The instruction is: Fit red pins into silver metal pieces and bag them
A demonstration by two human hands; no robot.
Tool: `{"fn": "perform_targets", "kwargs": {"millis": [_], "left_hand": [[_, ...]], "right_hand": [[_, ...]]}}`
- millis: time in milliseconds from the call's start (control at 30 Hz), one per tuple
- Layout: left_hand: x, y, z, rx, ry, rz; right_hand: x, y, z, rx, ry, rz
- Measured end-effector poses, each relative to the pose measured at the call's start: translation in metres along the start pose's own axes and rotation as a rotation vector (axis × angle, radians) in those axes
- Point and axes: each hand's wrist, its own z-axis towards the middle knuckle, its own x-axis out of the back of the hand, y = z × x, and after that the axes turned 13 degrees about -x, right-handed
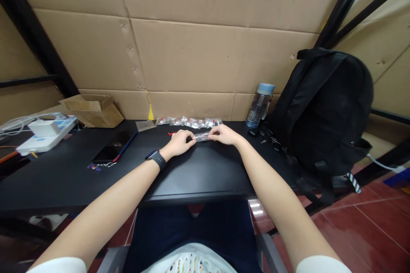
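A small clear plastic bag [201,137] lies low over the black table, stretched between my two hands; its contents are too small to make out. My left hand [181,142], with a dark watch on the wrist, pinches the bag's left end. At the right end, the fingers of my right hand [223,135] are closed on the same bag. Just behind them runs a row of several small clear packets [192,123] with red and silvery bits inside. Something small and red [172,133] shows beside my left hand, partly hidden by it.
A flat clear bag [145,125] lies left of the packets. Farther left are a phone [120,146], a brown paper bag [92,111] and a white power strip [48,136]. A water bottle [259,106] and black backpack [323,115] stand right. Cardboard [188,59] walls the back.
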Motion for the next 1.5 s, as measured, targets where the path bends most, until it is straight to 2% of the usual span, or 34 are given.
{"fn": "perform_targets", "kwargs": {"millis": [100,300,433,567,633,733,867,967,1067,1167,1233,1333,1500], "left_hand": [[-0.004,-0.003,0.001,0.046,-0.013,-0.008],[0.000,0.009,0.003,0.049,0.079,-0.102],[0.008,0.018,0.003,0.148,0.082,-0.157],[0.009,0.021,0.003,0.230,0.084,-0.097],[0.006,0.022,0.003,0.254,0.081,-0.062],[0.000,0.022,0.003,0.249,0.073,-0.003],[-0.004,0.020,0.001,0.215,0.070,0.115],[-0.003,0.018,-0.001,0.189,0.050,0.175],[-0.001,0.017,-0.002,0.166,0.048,0.200],[-0.001,0.017,-0.002,0.146,0.030,0.206],[-0.002,0.017,-0.002,0.139,0.010,0.211],[-0.003,0.016,-0.002,0.135,-0.020,0.215],[-0.002,0.015,-0.002,0.138,-0.042,0.211]], "right_hand": [[-0.004,0.003,0.003,-0.026,-0.016,-0.026],[-0.011,-0.002,0.007,-0.040,0.135,0.015],[-0.015,-0.004,0.006,-0.075,0.051,0.184],[-0.027,-0.006,0.008,-0.177,-0.021,0.338],[-0.032,-0.008,0.010,-0.231,-0.032,0.325],[-0.036,-0.012,0.010,-0.260,0.005,0.181],[-0.036,-0.016,0.008,-0.217,0.085,-0.037],[-0.036,-0.017,0.007,-0.158,0.183,-0.113],[-0.034,-0.018,0.006,0.016,0.246,-0.146],[-0.030,-0.022,0.004,0.225,0.196,-0.158],[-0.029,-0.026,0.003,0.294,0.174,-0.166],[-0.029,-0.028,0.001,0.289,0.149,-0.211],[-0.032,-0.021,-0.001,0.123,0.038,-0.347]]}}
